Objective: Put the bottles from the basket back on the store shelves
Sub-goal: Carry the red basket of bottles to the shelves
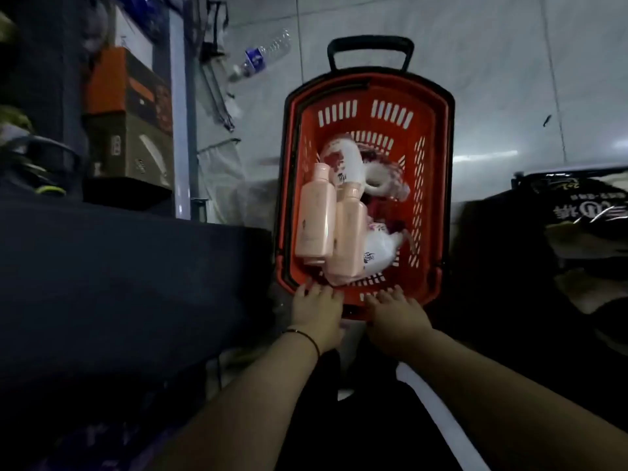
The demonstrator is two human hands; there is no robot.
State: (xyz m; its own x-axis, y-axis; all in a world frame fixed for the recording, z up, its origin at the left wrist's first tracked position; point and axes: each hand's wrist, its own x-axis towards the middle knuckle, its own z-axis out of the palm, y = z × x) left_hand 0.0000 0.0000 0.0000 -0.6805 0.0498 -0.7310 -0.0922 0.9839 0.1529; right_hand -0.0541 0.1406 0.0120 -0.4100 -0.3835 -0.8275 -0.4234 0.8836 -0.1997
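Red basket (431, 205); pink bottles (314, 215)

Dim, soft, wide-angle warped edges.

A red basket (431, 185) with a black handle (370, 45) is seen on the pale floor (509, 79). Two pink bottles (314, 215) are laid side by side in it, with white bottles (343, 161) beside and under them. The near rim is touched by the left hand (317, 309) and the right hand (396, 316), fingers laid out on it. A clear water bottle (260, 57) is seen lying farther off, and boxes (131, 124) are stacked at the left.
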